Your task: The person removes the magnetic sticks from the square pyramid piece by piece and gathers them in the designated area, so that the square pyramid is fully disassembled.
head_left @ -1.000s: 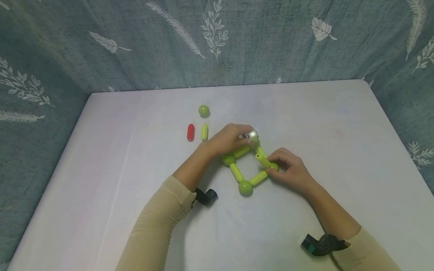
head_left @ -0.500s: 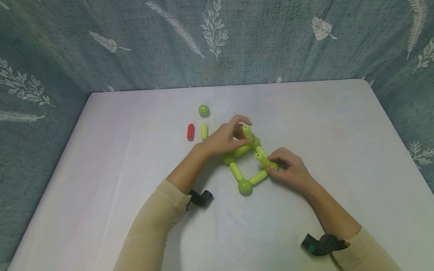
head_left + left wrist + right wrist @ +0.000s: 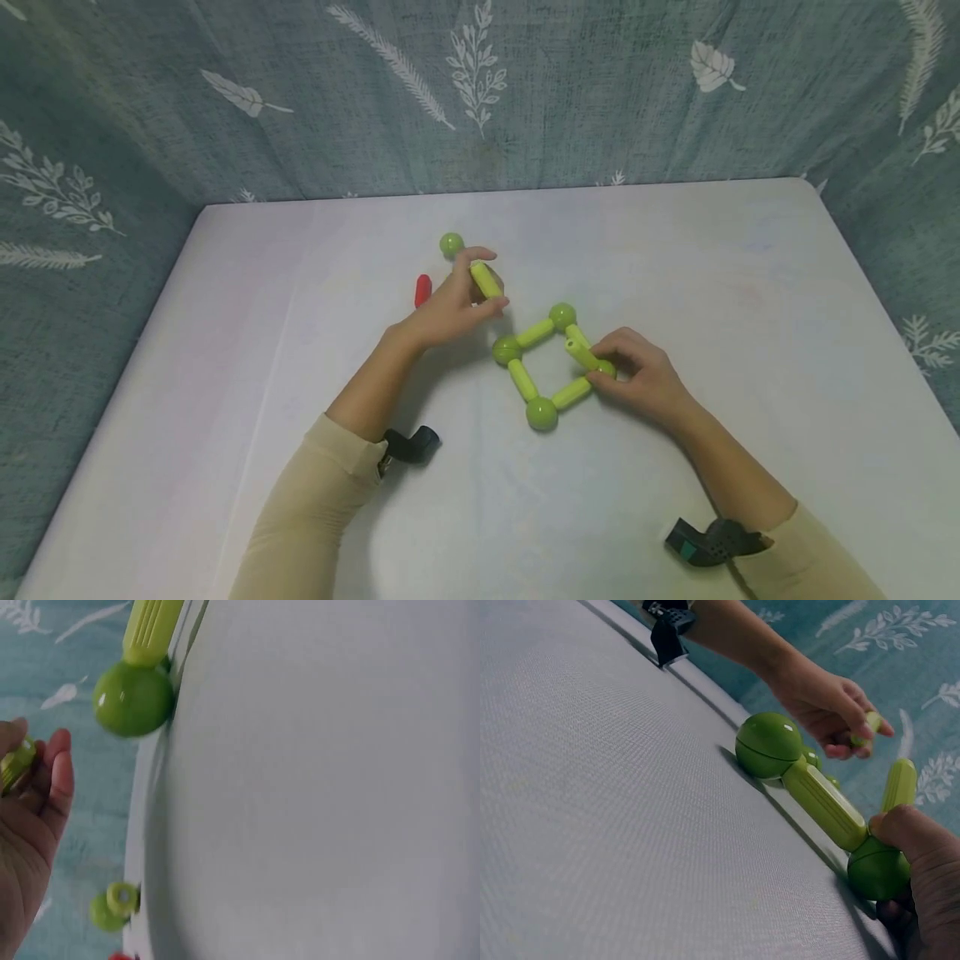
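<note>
My left hand [image 3: 450, 307] pinches a yellow-green rod [image 3: 486, 281] between thumb and fingers, raised over the table left of the square. Balls and rods of green plastic form that square; its front ball [image 3: 542, 413], left ball [image 3: 507, 350] and back ball [image 3: 562, 317] are joined by rods. At the right corner my right hand [image 3: 637, 375] grips the green ball [image 3: 880, 870], thumb at the foot of a rod [image 3: 900, 784] that sticks up from it. The right wrist view also has the left hand [image 3: 832, 705] behind the square.
Beyond my left hand lies a loose green ball [image 3: 452, 244]. A red rod [image 3: 423, 289] is partly covered by that hand. In the left wrist view another rod [image 3: 122, 898] shows end-on near the loose ball. Leaf-patterned cloth [image 3: 585, 92] stands behind the white table [image 3: 712, 267].
My left hand has drawn its rod off the square's back ball and carried it left. That ball now has no rod standing on it. The right hand keeps its place.
</note>
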The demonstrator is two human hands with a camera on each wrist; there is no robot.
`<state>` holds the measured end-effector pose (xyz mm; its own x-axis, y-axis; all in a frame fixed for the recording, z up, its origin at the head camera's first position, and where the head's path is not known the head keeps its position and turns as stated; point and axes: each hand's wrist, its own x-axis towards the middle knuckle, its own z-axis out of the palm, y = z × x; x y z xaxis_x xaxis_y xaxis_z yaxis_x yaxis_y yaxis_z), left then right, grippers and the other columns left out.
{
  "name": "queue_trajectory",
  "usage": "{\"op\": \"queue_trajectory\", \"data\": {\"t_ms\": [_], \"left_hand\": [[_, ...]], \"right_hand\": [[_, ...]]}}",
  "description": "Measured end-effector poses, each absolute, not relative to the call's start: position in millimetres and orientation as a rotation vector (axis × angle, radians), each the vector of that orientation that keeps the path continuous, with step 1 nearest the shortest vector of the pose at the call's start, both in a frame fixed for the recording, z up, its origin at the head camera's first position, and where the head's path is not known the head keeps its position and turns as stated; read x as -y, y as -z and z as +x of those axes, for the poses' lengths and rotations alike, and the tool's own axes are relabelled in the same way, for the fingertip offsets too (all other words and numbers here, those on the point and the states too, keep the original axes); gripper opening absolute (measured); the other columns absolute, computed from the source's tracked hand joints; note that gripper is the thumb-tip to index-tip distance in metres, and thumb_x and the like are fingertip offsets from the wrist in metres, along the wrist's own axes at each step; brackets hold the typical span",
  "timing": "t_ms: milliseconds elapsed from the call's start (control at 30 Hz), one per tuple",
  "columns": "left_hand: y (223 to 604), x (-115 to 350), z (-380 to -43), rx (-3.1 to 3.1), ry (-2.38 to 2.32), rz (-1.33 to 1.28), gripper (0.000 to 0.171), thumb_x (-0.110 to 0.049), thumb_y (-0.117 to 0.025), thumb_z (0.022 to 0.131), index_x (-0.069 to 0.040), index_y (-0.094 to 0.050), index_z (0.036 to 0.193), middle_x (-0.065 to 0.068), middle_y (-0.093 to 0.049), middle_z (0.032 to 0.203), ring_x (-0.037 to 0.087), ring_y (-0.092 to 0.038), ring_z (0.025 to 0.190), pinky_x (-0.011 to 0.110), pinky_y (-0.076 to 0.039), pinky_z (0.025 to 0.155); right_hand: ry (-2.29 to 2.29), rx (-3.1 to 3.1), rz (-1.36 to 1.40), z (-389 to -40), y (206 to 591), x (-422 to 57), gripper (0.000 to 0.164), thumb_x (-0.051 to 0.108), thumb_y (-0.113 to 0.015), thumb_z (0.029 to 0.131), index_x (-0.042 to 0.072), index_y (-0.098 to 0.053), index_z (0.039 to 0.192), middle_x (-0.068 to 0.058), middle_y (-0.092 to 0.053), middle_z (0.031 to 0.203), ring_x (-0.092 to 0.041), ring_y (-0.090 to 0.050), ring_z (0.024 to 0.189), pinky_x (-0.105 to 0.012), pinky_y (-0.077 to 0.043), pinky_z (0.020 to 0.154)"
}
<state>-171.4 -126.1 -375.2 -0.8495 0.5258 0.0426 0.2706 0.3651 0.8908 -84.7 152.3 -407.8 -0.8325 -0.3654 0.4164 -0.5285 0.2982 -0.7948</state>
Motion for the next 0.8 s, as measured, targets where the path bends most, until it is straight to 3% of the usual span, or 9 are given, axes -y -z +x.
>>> {"op": "queue_trajectory", "data": {"t_ms": [67,233,333,500,633,800], "left_hand": [[375.3,134.8,-169.7,-2.361,-1.509,0.64,0.064,-0.008,-0.064,0.089,-0.007,-0.017,0.133,0.013,-0.058,0.095,0.021,-0.066,0.082,0.032,-0.049,0.083],[377.7,160.2,-167.5,-2.41,-1.542,0.621,0.052,-0.007,-0.068,0.086,-0.006,-0.033,0.124,0.013,-0.058,0.099,0.022,-0.061,0.09,0.032,-0.049,0.082],[378.8,173.6,-166.9,-2.45,-1.573,0.626,0.048,-0.006,-0.066,0.087,-0.007,-0.039,0.127,0.011,-0.052,0.104,0.022,-0.057,0.092,0.029,-0.05,0.083],[377.0,190.7,-165.3,-2.45,-1.641,0.592,0.069,-0.004,-0.059,0.092,-0.014,-0.019,0.147,0.011,-0.043,0.109,0.021,-0.053,0.09,0.022,-0.049,0.082],[374.7,203.1,-162.9,-2.425,-1.645,0.561,0.085,0.001,-0.06,0.09,-0.014,-0.001,0.15,0.012,-0.045,0.108,0.017,-0.052,0.09,0.017,-0.047,0.08],[374.1,216.8,-158.4,-2.409,-1.638,0.467,0.08,0.005,-0.064,0.085,-0.007,-0.008,0.141,0.015,-0.053,0.103,0.009,-0.057,0.093,0.016,-0.047,0.078]], "right_hand": [[-1.565,2.406,0.833,-84.3,408.2,-151.7,0.03,-0.015,-0.075,0.065,-0.005,-0.064,0.091,-0.012,-0.06,0.086,-0.011,-0.054,0.08,-0.013,-0.045,0.074],[-1.557,2.406,0.843,-83.6,406.8,-150.2,0.03,-0.015,-0.075,0.065,-0.005,-0.064,0.091,-0.013,-0.06,0.086,-0.013,-0.054,0.08,-0.014,-0.045,0.074],[-1.55,2.4,0.85,-83.2,404.4,-149.8,0.03,-0.016,-0.075,0.064,-0.006,-0.063,0.09,-0.013,-0.06,0.085,-0.016,-0.054,0.079,-0.015,-0.046,0.074],[-1.551,2.408,0.838,-82.8,402.0,-149.8,0.03,-0.016,-0.074,0.064,-0.007,-0.063,0.09,-0.013,-0.06,0.085,-0.016,-0.054,0.079,-0.014,-0.046,0.074],[-1.554,2.424,0.819,-83.0,402.1,-149.9,0.029,-0.015,-0.074,0.065,-0.006,-0.064,0.091,-0.013,-0.06,0.086,-0.016,-0.054,0.079,-0.014,-0.046,0.074],[-1.55,2.438,0.807,-82.9,402.7,-150.3,0.029,-0.015,-0.075,0.065,-0.006,-0.064,0.091,-0.013,-0.061,0.086,-0.015,-0.055,0.08,-0.014,-0.046,0.075]]}}
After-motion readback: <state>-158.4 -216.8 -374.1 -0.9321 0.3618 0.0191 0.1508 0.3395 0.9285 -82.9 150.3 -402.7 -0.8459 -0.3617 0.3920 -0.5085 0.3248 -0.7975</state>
